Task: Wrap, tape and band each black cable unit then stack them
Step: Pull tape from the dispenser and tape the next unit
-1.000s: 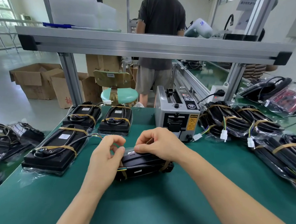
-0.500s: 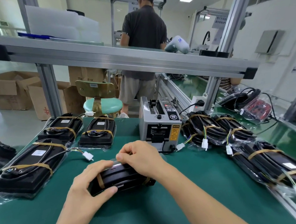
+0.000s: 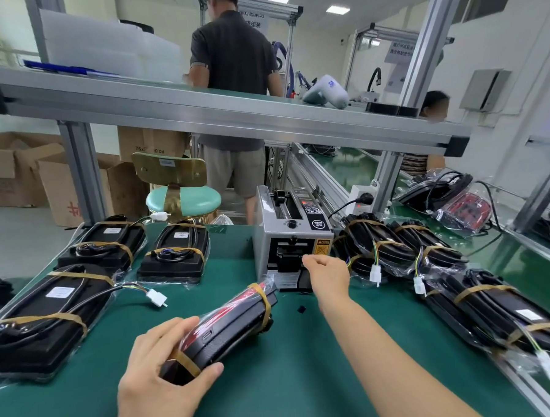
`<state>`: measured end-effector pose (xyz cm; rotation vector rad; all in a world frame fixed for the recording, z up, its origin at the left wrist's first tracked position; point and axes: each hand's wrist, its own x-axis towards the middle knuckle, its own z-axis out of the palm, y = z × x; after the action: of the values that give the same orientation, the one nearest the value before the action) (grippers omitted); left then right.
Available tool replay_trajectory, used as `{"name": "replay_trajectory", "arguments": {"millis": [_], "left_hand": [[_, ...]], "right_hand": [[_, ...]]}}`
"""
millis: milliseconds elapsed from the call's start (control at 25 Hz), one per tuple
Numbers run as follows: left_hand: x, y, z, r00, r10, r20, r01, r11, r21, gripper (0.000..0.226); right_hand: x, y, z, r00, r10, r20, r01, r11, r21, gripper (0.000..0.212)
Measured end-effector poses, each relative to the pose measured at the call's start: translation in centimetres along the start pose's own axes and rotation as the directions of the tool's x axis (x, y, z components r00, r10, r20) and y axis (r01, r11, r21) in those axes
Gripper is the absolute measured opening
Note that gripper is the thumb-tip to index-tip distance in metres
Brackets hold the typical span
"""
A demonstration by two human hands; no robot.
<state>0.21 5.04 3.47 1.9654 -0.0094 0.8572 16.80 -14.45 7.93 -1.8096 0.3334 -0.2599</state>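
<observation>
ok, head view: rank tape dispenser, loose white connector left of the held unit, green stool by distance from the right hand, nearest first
1. tape dispenser: right hand is at its front outlet, fingers curled there.
2. white connector: on the mat, off to the left, beyond the unit the left hand grips.
3. green stool: off the bench, behind its far-left edge.

I see my left hand (image 3: pixel 158 370) low in the frame gripping a wrapped black unit (image 3: pixel 222 330), tilted up off the green worktop (image 3: pixel 291 367), tan bands at both ends. My right hand (image 3: pixel 326 271) reaches to the mouth of the tape dispenser (image 3: pixel 293 239) at centre, fingers (image 3: pixel 311 261) pinched there. Banded units lie on the left (image 3: pixel 49 312) and right (image 3: pixel 495 311).
</observation>
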Motion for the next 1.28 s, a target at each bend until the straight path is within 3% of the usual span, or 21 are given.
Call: {"name": "replay_trajectory", "arguments": {"millis": [320, 480, 720, 960, 1120, 1200, 1280], "left_hand": [[-0.3, -0.2, 0.2, 0.995, 0.011, -0.098, -0.014, 1.000, -0.025, 0.065], [-0.2, 0.2, 0.1, 0.994, 0.011, -0.105, -0.013, 1.000, -0.022, 0.063], [-0.3, 0.3, 0.0, 0.996, 0.021, -0.085, -0.022, 1.000, -0.012, 0.061], [-0.2, 0.1, 0.0, 0.997, 0.015, -0.069, -0.016, 1.000, -0.002, 0.059], [-0.2, 0.2, 0.2, 0.995, 0.014, -0.098, -0.016, 1.000, -0.022, 0.060], [-0.2, 0.2, 0.2, 0.995, 0.017, -0.100, -0.020, 1.000, -0.022, 0.059], [-0.2, 0.2, 0.2, 0.995, 0.016, -0.100, -0.017, 1.000, -0.016, 0.059]], "right_hand": [[1.0, -1.3, 2.8, 0.986, 0.091, -0.137, -0.092, 0.996, -0.004, 0.018], [0.9, -1.6, 3.6, 0.957, 0.224, -0.186, -0.196, 0.968, 0.160, 0.011], [1.0, -1.8, 2.9, 0.938, 0.346, -0.018, -0.325, 0.898, 0.297, 0.028], [1.2, -1.8, 3.3, 0.890, 0.455, -0.025, -0.407, 0.817, 0.408, 0.028], [0.9, -0.9, 3.4, 0.944, 0.293, -0.149, -0.247, 0.932, 0.267, 0.006], [0.9, -1.0, 3.6, 0.957, 0.230, -0.177, -0.195, 0.961, 0.194, 0.007], [1.1, -1.6, 3.9, 0.950, 0.260, -0.175, -0.226, 0.955, 0.192, 0.010]]}}
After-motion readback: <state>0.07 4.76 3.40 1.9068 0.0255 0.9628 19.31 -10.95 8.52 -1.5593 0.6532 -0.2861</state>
